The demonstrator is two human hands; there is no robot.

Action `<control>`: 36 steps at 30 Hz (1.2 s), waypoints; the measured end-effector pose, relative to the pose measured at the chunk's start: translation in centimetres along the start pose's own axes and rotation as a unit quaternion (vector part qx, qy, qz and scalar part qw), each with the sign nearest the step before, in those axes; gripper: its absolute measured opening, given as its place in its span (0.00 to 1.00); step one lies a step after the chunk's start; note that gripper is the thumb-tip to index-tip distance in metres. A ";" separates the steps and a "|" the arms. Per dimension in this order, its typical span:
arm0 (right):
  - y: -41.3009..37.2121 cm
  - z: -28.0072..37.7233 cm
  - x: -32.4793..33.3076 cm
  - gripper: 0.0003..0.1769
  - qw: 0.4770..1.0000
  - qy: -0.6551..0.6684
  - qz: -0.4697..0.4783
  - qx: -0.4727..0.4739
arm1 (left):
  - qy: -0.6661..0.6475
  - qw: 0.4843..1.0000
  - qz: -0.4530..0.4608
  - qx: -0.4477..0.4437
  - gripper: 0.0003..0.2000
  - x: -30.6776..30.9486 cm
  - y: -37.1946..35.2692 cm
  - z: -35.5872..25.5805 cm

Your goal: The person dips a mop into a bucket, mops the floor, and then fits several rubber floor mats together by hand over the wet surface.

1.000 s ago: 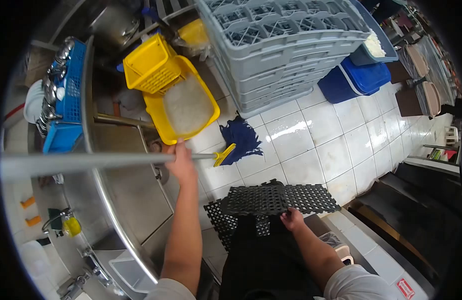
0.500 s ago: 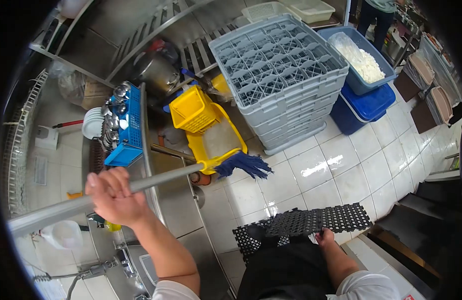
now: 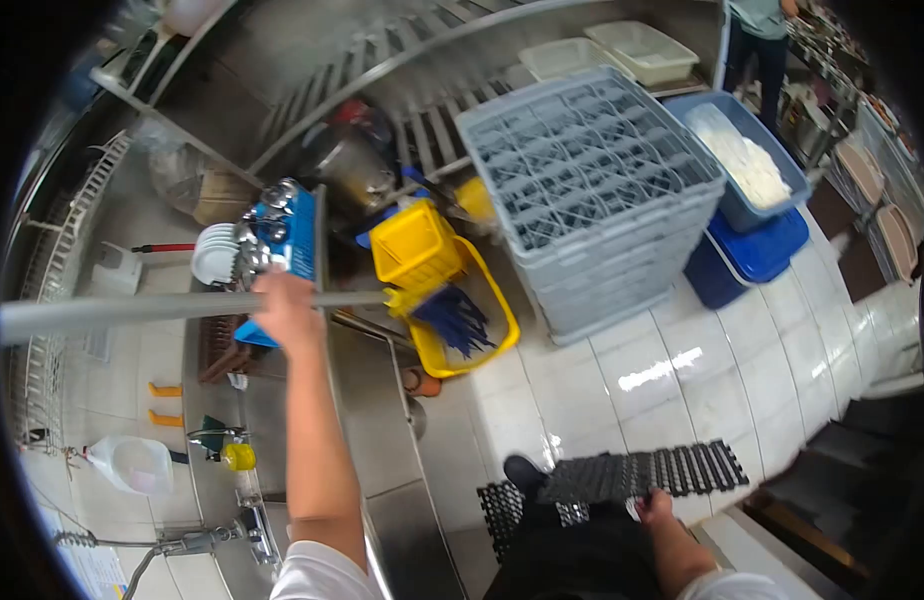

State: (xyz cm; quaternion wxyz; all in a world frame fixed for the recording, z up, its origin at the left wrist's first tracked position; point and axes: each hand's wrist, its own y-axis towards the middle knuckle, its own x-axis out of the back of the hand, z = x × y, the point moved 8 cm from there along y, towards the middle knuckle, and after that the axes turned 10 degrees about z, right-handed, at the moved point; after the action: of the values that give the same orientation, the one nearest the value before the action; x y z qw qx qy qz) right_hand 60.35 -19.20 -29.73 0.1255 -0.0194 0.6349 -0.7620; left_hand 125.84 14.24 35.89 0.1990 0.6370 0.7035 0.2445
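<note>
My left hand [image 3: 287,308] is closed round the grey pole of a mop [image 3: 132,311], with the arm stretched out over the steel sink counter. The mop's blue strands [image 3: 457,318] hang over the open basin of the yellow mop bucket [image 3: 512,322], beside its yellow wringer [image 3: 414,243]. At my right side, low by my apron, my right hand [image 3: 656,506] grips the edge of a black perforated rubber mat [image 3: 642,472]. Part of another black mat [image 3: 502,520] lies on the floor under my feet.
Stacked grey glass racks [image 3: 602,240] stand beyond the bucket. A blue lidded box [image 3: 747,250] carries a tub [image 3: 722,150] with white contents. Cutlery fills a blue basket [image 3: 300,230] near white plates [image 3: 214,255]. Another person [image 3: 757,50] stands at the back right. The tiled floor [image 3: 672,380] shines.
The mop head has moved from beyond the bucket's near rim to over its basin. My left hand has shifted right and up in the view. The mat stays in my right hand.
</note>
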 end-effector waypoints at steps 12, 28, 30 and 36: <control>9.1 -9.4 -3.5 0.21 0.991 0.014 0.132 0.027 | 0.142 0.902 0.016 0.408 0.25 8.3 7.3 33.4; 0.0 -10.9 -10.9 0.07 0.998 0.043 -0.024 -0.039 | 0.094 0.704 0.230 0.665 0.36 4.4 -45.4 43.1; 0.8 -10.7 -10.5 0.07 0.998 0.026 -0.014 -0.049 | 0.068 0.572 0.202 0.792 0.42 7.9 -61.9 38.9; 6.5 -10.7 -10.5 0.09 0.998 -0.011 0.028 -0.061 | -0.066 0.419 -0.026 0.905 0.25 12.4 -79.7 34.0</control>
State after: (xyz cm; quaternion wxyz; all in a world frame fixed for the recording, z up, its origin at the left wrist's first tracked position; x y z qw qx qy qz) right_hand 69.63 -7.72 -36.76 0.1523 -0.0183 0.6791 -0.7178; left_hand 80.93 24.19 -38.63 -0.4405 0.4450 0.5196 -0.5813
